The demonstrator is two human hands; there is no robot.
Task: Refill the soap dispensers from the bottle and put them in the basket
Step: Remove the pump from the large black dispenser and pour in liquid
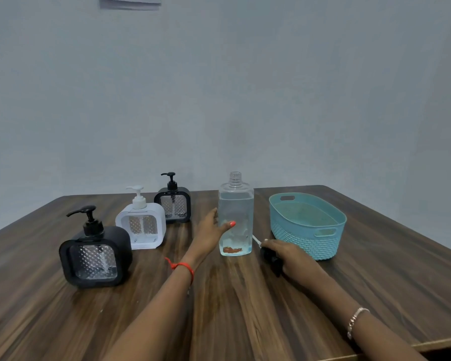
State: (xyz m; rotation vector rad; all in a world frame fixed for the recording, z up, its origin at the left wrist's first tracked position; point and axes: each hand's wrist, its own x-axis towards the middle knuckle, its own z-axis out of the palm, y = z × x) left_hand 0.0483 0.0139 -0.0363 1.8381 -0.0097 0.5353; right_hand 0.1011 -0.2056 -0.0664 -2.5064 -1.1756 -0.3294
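A clear refill bottle [236, 204] with pale liquid stands uncapped at the table's middle. My left hand [208, 231] wraps its lower left side, thumb across the front. My right hand [288, 256] rests on the table just right of the bottle, closed on a black pump cap [270, 257] with a white tube. Three square dispensers stand to the left: a black one [95, 256] nearest, a white one [141, 225] behind it, another black one [173, 203] farthest. All three have their pumps on. A teal basket [307, 225] sits empty on the right.
The wooden table [232, 308] runs to a plain grey wall at the back. Its front edge shows at the lower right, and its right edge lies beyond the basket.
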